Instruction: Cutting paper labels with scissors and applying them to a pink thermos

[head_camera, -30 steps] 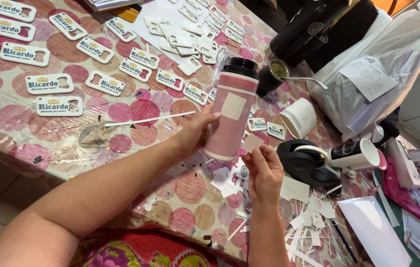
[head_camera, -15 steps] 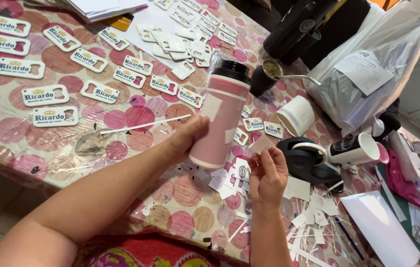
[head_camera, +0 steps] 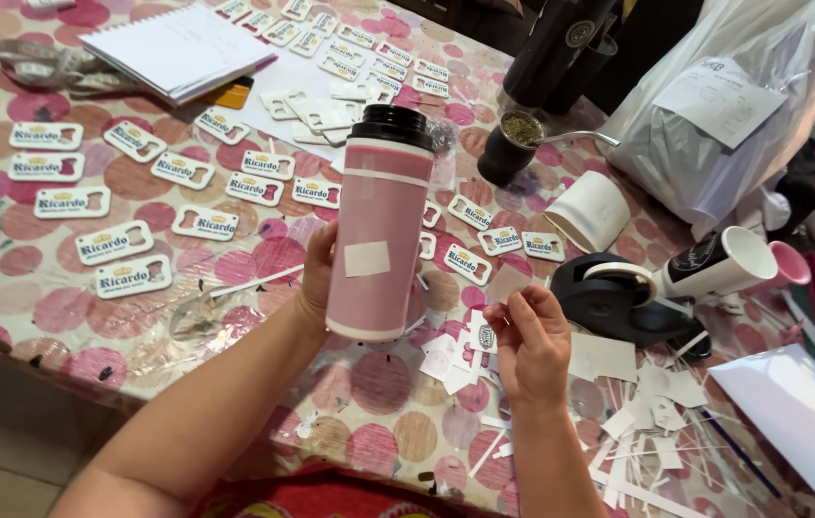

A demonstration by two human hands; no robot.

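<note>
Head view: left hand (head_camera: 316,278) grip wrapped round pink tumbler (head_camera: 379,225), held upright above counter (head_camera: 5,288).
Right hand (head_camera: 532,336) grip: pinching small paper label (head_camera: 508,284), just right of tumbler.
Change: tumbler raised and nearer than a second ago; label off its wall, white patch (head_camera: 367,259) showing.
Beyond grip: tape dispenser (head_camera: 618,297) at right.

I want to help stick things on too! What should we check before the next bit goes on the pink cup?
1. Tall pink plastic tumbler with black lid held upright, off the table: ok.
2. Left hand grips its lower side: ok.
3. Small white square sticker already on its front: ok.
4. Right hand pinches a small pale paper piece: ok.
5. Which face of that piece is sticky: cannot tell.
6. Black tape dispenser close by the right hand: ok.
</note>
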